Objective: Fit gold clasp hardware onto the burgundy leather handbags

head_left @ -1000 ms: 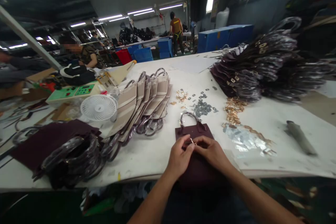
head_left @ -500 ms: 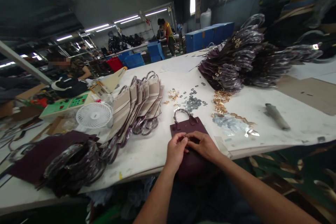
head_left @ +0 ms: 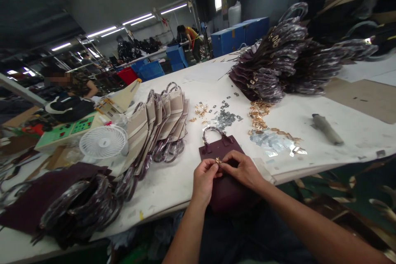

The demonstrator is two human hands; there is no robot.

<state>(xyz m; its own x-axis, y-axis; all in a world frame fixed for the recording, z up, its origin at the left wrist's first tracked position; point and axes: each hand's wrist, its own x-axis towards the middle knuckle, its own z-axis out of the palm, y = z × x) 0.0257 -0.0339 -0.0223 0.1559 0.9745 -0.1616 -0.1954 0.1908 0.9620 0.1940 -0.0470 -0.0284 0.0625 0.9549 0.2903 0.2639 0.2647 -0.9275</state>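
Observation:
A dark burgundy handbag panel (head_left: 227,192) with a wrapped handle lies at the table's front edge, its lower part hanging toward me. Over it, my left hand (head_left: 204,177) and my right hand (head_left: 243,169) meet, fingertips pinched together on a small gold metal fitting (head_left: 218,160). Which fingers bear its weight I cannot tell. Just beyond the panel are a pile of small grey metal plates (head_left: 227,119) and a few gold pieces (head_left: 201,110). Farther right lie more gold fittings (head_left: 259,115) and silver plates (head_left: 272,142).
Beige-backed bag panels (head_left: 161,117) stand fanned at left, beside a white fan (head_left: 103,142) and a burgundy stack (head_left: 80,206). A large heap of handled panels (head_left: 269,66) is at back right. A grey wrapped roll (head_left: 327,129) lies right. Co-workers are in the background.
The gold fitting now shows between my fingertips, where it was mostly hidden before. Both hands stay close together over the panel. The view has shifted slightly.

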